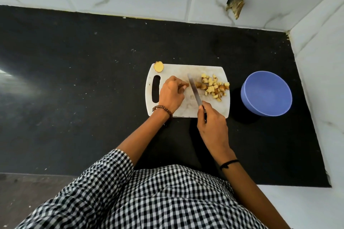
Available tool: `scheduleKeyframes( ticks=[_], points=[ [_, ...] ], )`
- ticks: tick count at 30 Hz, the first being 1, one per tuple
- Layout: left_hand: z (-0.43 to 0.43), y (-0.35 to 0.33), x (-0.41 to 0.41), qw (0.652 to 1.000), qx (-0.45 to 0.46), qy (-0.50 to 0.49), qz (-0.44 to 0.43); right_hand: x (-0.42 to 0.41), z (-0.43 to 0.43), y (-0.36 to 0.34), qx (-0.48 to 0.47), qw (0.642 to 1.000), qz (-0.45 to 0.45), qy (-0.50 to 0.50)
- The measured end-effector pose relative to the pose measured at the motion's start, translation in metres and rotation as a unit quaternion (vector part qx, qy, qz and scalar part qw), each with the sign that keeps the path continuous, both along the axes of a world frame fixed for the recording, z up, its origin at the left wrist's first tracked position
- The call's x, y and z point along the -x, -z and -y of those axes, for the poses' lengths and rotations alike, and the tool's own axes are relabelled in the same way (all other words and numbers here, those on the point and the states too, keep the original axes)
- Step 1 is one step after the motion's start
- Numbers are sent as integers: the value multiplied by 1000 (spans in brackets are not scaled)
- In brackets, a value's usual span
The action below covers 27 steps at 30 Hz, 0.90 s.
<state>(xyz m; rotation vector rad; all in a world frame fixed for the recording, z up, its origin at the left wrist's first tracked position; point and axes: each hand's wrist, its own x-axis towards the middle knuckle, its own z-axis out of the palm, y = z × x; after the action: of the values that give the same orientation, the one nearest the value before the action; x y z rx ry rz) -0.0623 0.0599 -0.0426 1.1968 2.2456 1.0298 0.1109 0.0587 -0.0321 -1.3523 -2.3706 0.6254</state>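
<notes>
A white cutting board (173,69) lies on the black counter. My left hand (172,93) rests on the board and pinches a small brown piece of ginger (186,85) at its fingertips. My right hand (212,124) grips the handle of a knife (194,89), whose blade lies across the board just right of that piece. A pile of chopped ginger pieces (214,86) sits on the board's right side. A round ginger end (158,66) lies at the board's far left corner.
An empty blue bowl (266,93) stands on the counter to the right of the board. White marble-patterned tile walls close off the back and the right side. The black counter (83,80) stretches far to the left.
</notes>
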Motion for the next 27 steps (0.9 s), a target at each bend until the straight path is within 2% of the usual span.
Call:
scheduleKeyframes(
  ticks=[6, 13, 18, 22, 27],
  points=[
    [9, 1, 13, 998, 2, -56, 12, 10, -3, 1, -7, 998, 26, -54],
    [11, -2, 10, 998, 32, -51, -4, -5, -10, -1, 1, 1000, 21, 12],
    [15, 0, 10, 997, 31, -63, -13, 2, -5, -4, 1, 1000, -1, -28],
    [19, -2, 11, 997, 36, -73, -11, 18, 0, -2, 3, 998, 19, -67],
    [21, -2, 12, 997, 37, -70, -15, 14, -8, 2, 0, 999, 28, -26]
  ],
)
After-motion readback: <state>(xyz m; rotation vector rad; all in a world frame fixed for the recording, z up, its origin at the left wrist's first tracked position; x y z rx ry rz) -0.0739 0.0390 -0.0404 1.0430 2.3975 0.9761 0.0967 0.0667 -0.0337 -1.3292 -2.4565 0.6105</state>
